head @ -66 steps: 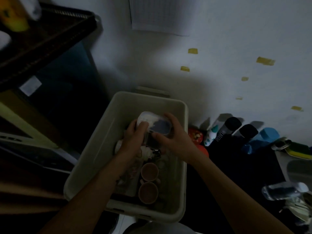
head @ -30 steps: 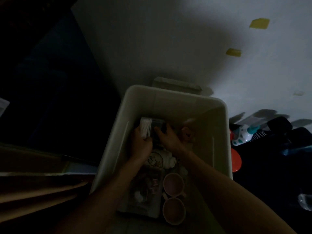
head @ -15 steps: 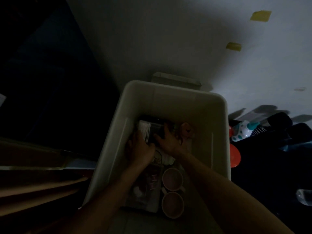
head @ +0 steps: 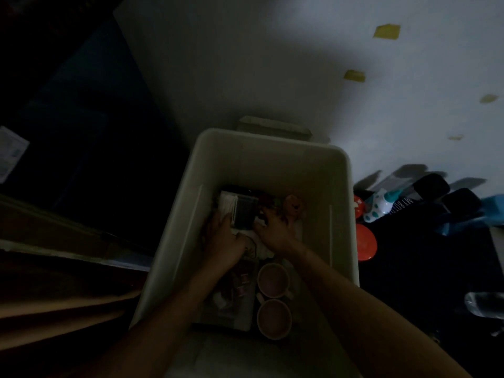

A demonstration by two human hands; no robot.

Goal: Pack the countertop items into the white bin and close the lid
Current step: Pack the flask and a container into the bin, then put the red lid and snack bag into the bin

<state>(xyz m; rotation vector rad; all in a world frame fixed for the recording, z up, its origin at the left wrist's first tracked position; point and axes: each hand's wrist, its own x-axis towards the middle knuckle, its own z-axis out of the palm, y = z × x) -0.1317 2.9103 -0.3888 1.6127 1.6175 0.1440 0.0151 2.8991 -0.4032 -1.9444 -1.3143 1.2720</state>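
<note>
1 boxy clear tub (head: 240, 211) | gripped: L hand (head: 224, 237), R hand (head: 276, 233) | smooth white bin (head: 272, 159)

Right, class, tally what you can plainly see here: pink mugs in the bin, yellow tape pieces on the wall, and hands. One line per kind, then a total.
Pink mugs: 2
Yellow tape pieces: 4
Hands, left hand and right hand: 2
Total: 8
</note>
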